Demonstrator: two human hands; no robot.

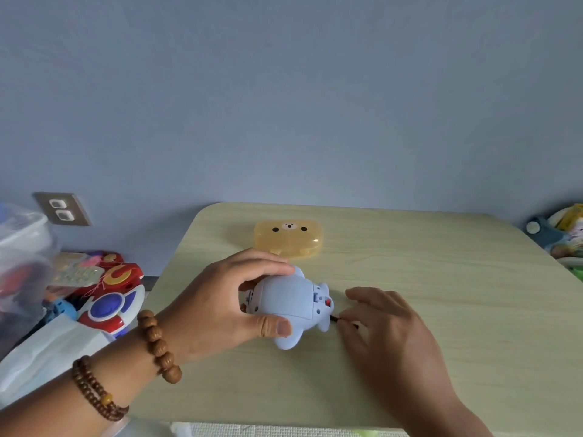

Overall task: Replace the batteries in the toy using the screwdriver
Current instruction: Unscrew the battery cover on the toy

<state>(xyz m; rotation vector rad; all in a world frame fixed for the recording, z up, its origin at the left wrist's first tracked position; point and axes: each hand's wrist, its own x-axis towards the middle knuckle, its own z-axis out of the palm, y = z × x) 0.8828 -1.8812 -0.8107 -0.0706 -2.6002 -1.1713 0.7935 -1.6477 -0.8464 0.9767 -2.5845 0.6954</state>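
Note:
A pale blue plastic animal toy [291, 302] lies belly-up on the light wooden table [441, 279]. My left hand [217, 307] grips it, thumb at the near side and fingers over the far side. A small red part shows at the toy's right end. My right hand [385, 332] rests just right of the toy and pinches a thin dark screwdriver [337, 319] whose tip points at the toy's right end. Most of the tool is hidden under my fingers.
A yellow translucent box with a bear face [288, 238] sits behind the toy. Left of the table lie colourful toys [107, 294], a clear bin [22, 247] and a white bag [47, 351]. More toys [564, 238] sit at the right edge. A wall socket [61, 209] is at the left.

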